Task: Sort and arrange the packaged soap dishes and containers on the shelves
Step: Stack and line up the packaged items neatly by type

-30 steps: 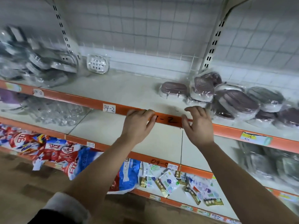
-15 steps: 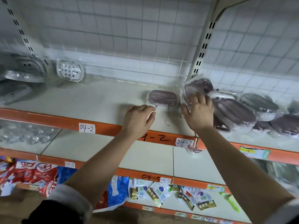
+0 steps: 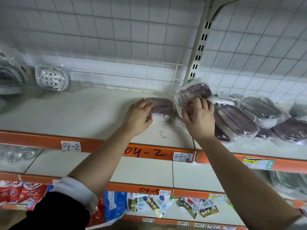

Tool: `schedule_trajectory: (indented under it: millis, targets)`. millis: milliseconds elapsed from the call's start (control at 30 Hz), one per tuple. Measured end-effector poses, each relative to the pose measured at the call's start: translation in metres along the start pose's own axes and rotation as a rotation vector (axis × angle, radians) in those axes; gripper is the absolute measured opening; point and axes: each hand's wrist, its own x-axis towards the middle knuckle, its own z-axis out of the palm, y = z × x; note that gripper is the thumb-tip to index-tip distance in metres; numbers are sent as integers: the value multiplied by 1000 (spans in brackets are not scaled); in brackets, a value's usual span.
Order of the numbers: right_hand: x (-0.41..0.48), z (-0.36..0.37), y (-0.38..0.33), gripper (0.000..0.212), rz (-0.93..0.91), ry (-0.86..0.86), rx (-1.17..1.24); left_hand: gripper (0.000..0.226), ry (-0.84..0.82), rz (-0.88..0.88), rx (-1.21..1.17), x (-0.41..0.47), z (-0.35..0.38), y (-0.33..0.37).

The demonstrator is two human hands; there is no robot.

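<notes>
Two hands I see on the shelf (image 3: 83,113) | left hand (image 3: 138,117) holds flat soap dish (image 3: 163,105) mid-shelf | right hand (image 3: 199,117) grips tilted soap dish (image 3: 185,95) just right, against pile (image 3: 235,121) of dishes.

L hand (image 3: 138,117) grips flat dish (image 3: 163,106) and covers its left end. R hand (image 3: 199,117) grips tilted dish (image 3: 185,96); the lower part is hidden under fingers + palm. Pile (image 3: 239,120) to the right: dishes overlap, lower ones mostly hidden, far end cut by right edge, so can't count. Grey dishes (image 3: 10,77) at far left are cut by the edge + blurred. Clear goods (image 3: 16,154) on mid shelf, left: blurred, kind can't tell. Grey packs (image 3: 289,181) on mid shelf, right: blurred, cut by edge. Price tag (image 3: 258,163): text too small. Packets (image 3: 166,205) on btm shelf: print unreadable. Bags (image 3: 21,193) are partly behind sleeve (image 3: 73,195), cut at left edge.
</notes>
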Motion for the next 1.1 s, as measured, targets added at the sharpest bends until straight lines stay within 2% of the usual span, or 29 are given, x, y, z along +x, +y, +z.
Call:
schedule_trajectory:
  millis: [133, 300, 500, 700, 900, 1100]
  targets:
    - [-13, -5, -1, 30, -40, 10, 38, 52, 97, -33, -44, -9, -10, 2]
    - [-37, -17, -9, 32, -62, 26, 72, 53, 98, -113, -112, -33, -20, 6]
    - [-77, -41, -12, 32, -83, 23, 71, 49, 229, -72, -96, -60, -34, 21]
    - [-129, -74, -8, 36, -142, 120, 78, 52, 414, 12, -108, -94, -39, 51]
    - [-169, -90, 13, 45, -99, 111, 79, 64, 391, 56, -34, -135, -26, 82]
    - [-193, -103, 49, 42, -111, 120, 76, 60, 410, 55, 1, -148, -16, 119]
